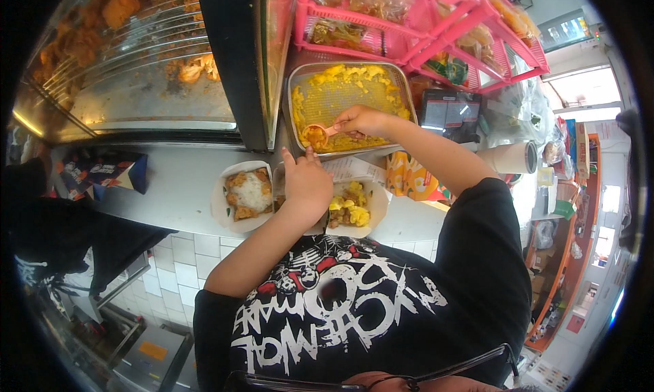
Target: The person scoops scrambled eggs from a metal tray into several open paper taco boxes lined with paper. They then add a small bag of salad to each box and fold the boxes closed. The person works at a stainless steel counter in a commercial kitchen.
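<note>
Tray point(347, 100) & food boxes point(219, 205) sit on ctr. point(178, 191)

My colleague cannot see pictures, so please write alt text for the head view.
A person's right hand holds a pink scoop in a metal tray of yellow food, while the left hand is at the tray's near edge. Open food boxes, one with white rice, sit on the counter; pink baskets and a glass case stand beyond.
</note>
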`<state>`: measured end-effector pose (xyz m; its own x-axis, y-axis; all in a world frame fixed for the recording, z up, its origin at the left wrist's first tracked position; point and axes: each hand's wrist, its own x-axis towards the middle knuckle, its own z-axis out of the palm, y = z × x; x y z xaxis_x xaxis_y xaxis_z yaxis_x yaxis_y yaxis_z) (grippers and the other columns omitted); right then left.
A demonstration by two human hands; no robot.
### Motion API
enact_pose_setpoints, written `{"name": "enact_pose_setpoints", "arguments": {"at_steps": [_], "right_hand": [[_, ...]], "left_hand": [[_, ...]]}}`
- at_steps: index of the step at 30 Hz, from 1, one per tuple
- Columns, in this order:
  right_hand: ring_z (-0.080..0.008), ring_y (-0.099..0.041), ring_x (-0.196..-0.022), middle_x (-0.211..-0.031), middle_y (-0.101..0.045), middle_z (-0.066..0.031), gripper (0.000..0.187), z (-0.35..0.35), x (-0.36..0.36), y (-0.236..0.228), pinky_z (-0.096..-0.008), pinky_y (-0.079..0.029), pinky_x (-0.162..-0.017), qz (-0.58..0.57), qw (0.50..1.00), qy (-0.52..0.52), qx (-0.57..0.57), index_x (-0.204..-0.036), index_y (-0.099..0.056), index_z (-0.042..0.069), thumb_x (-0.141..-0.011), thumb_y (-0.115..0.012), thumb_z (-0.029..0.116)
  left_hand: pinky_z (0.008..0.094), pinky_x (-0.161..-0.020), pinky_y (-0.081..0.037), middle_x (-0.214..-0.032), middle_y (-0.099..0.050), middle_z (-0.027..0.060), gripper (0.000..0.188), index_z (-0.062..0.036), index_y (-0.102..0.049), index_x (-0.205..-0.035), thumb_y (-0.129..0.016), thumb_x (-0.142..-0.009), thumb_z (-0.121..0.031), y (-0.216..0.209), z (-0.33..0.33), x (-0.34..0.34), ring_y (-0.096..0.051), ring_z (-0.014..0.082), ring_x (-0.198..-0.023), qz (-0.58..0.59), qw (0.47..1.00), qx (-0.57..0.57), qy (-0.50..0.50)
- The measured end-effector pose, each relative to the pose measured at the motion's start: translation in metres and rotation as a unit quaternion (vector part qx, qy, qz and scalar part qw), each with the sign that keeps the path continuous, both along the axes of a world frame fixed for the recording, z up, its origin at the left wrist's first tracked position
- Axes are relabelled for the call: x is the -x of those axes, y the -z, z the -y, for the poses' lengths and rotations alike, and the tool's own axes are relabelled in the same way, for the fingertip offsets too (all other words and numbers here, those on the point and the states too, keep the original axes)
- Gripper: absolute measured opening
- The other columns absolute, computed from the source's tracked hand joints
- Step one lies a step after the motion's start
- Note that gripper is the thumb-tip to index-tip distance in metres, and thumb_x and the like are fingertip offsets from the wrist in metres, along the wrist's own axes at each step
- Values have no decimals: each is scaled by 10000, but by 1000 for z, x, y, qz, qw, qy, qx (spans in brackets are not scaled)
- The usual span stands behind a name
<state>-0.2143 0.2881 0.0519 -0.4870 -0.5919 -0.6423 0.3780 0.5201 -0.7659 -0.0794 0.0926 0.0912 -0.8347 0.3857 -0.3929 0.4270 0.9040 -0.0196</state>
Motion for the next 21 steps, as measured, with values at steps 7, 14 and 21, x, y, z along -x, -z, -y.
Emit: {"name": "enact_pose_setpoints", "arguments": {"at_steps": [7, 14, 21], "right_hand": [[-65, -344, -555, -649, -363, 57, 158, -13, -4, 2, -228, -286, -506, 140, 978, 153, 37, -960, -556, 73, -976, -543, 230], [-45, -365, -553, -640, -376, 68, 208, -11, -21, -75, -198, -281, -500, 99, 966, 201, 130, -1023, -585, 35, -985, -541, 234], [-73, -385, -531, -623, -420, 45, 189, 70, -122, -106, -212, -306, -495, 81, 958, 240, 133, -978, -614, 38, -981, -545, 214]], "left_hand": [[481, -1070, -324, -1336, -563, 117, 359, -32, -578, -1246, -520, -928, -189, -43, 51, -12, -538, 259, -1202, -10, 899, -438, 11], [361, -995, -385, -1306, -547, 150, 354, -26, -562, -1238, -570, -933, -205, -23, 164, -62, -504, 272, -1209, -199, 738, -560, -320], [335, -1107, -291, -1471, -386, 146, 562, -9, -334, -1458, -462, -1008, -320, 51, 164, -89, -355, 254, -1359, 54, 484, -732, -477]]}}
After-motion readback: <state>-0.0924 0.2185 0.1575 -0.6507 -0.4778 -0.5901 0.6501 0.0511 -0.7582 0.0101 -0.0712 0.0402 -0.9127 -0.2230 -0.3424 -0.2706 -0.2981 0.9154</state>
